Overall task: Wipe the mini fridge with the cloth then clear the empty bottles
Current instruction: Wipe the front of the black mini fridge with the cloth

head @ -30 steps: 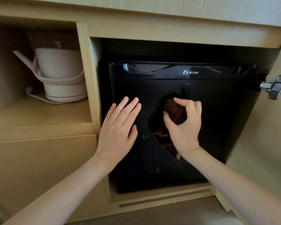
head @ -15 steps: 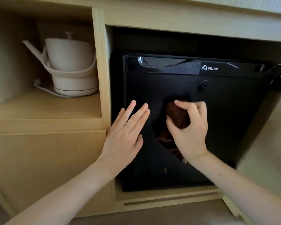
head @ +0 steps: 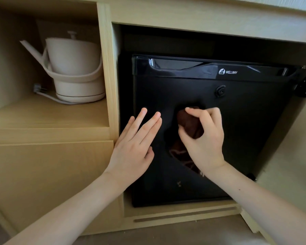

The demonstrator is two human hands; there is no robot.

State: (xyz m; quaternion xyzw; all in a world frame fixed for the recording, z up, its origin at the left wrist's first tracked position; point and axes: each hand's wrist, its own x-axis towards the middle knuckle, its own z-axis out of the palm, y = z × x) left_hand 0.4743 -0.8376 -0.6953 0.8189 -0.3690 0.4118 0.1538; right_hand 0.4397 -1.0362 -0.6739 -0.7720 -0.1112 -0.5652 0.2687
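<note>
- Mini fridge (head: 251, 142): black, door closed, set in the right bay of a pale wood cabinet (head: 42, 174); a round lock (head: 220, 91) sits on the upper door.
- Cloth (head: 190, 127): dark brown, bunched, held against the middle of the fridge door, with a loose tail hanging below your wrist.
- Your right hand (head: 207, 144): fingers (head: 198, 114) and thumb curled round the cloth, pinching it.
- Your left hand (head: 132, 151): fingers (head: 148, 126) straight and close together, palm towards the door near its left edge.
- Kettle (head: 74, 68): cream, upright on its base, on the shelf (head: 42, 117) in the left bay.
</note>
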